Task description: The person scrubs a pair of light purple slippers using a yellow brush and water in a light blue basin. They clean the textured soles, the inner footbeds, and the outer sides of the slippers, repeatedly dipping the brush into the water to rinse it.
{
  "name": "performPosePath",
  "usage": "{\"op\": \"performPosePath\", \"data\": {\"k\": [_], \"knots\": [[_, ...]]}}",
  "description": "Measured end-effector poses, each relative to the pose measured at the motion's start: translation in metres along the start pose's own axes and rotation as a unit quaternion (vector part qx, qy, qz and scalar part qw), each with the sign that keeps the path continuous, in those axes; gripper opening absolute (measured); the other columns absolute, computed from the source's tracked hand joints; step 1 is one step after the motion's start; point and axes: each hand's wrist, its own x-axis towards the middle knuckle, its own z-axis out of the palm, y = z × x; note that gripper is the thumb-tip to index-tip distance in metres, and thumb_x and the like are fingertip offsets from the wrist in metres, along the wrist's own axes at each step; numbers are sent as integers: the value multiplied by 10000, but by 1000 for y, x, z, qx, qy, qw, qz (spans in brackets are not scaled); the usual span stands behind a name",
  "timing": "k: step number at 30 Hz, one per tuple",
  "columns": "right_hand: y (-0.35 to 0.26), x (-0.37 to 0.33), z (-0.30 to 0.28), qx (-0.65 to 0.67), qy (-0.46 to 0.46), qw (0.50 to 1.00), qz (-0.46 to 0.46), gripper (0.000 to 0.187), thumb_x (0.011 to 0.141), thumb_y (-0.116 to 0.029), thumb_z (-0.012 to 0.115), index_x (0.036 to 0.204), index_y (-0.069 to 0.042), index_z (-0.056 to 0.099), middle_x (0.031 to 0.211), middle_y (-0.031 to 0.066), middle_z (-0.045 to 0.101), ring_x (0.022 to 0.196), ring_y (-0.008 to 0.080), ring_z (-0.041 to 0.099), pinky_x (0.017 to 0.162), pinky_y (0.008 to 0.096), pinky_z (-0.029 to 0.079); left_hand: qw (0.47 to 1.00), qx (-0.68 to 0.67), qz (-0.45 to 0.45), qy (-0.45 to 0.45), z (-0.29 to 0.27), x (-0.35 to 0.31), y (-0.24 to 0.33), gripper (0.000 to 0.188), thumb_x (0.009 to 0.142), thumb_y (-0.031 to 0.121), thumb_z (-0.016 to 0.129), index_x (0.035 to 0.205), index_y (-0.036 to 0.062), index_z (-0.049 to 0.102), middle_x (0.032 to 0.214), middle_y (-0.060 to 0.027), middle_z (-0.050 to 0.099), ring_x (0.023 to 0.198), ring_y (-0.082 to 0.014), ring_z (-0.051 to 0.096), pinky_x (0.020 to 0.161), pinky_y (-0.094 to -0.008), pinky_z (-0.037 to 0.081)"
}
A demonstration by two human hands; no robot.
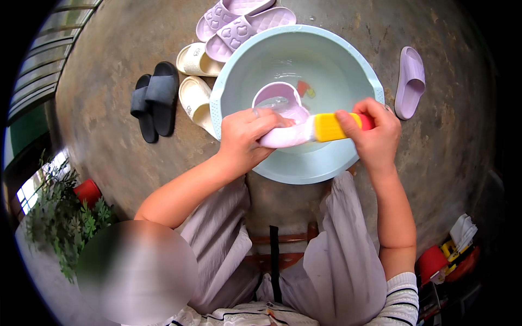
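My left hand [244, 136] grips a lilac slide slipper [285, 138], tilted over the near part of a pale blue basin [312, 169]. The slipper's rounded strap stands up beyond my fingers, over the basin. A yellow brush with a red end [330, 128] is in my right hand [378, 133], fingers wrapped round its red end. Its white bristles press against the slipper's right end. Shallow water lies in the basin, and a small red and yellow patch shows on the bottom.
A single lilac slipper [410, 84] lies right of the basin. Lilac slippers [244, 32], cream slippers [196, 100] and black slippers [162, 100] lie beyond and left. A leafy plant [68, 223] stands at lower left; a red container [432, 263] sits at lower right.
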Motion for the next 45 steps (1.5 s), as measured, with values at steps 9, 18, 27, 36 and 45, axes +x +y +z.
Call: {"op": "performPosePath", "data": {"k": [9, 18, 27, 36, 45], "knots": [[2, -1, 6, 40, 8, 998, -39, 472, 733, -459, 861, 661, -86, 581, 569, 19, 517, 517, 202, 493, 569, 342, 359, 1000, -2, 11, 4, 2, 4, 5, 259, 635, 28, 786, 870, 117, 725, 826, -8, 711, 701, -212, 676, 604, -314, 512], [-2, -7, 8, 84, -32, 994, -63, 499, 725, -477, 855, 666, -72, 570, 576, 29, 518, 512, 204, 489, 576, 334, 366, 995, -87, 36, 18, 0, 3, 3, 207, 656, -29, 772, 827, 38, 675, 883, -78, 755, 792, -235, 733, 687, -308, 571], [20, -18, 19, 177, -30, 981, 75, 480, 768, -448, 841, 684, -52, 582, 576, 24, 522, 534, 169, 481, 591, 300, 403, 988, -147, 15, 32, -1, -3, 5, 229, 639, -48, 779, 814, 22, 648, 896, -104, 758, 810, -240, 737, 690, -305, 569], [21, 6, -1, 62, -69, 994, 59, 469, 749, -451, 858, 685, -64, 601, 608, 24, 570, 562, 126, 529, 583, 278, 415, 990, -119, 75, -6, -6, 6, 4, 201, 652, 4, 778, 779, 20, 624, 876, -101, 754, 800, -245, 738, 684, -305, 567], [11, -13, 12, 277, -86, 950, 114, 429, 853, -379, 809, 721, -29, 597, 638, -27, 543, 607, 62, 512, 560, 227, 413, 979, -183, 87, 34, -4, 5, 5, 205, 678, 35, 799, 763, 15, 614, 861, -144, 742, 817, -270, 747, 677, -322, 572]]}}
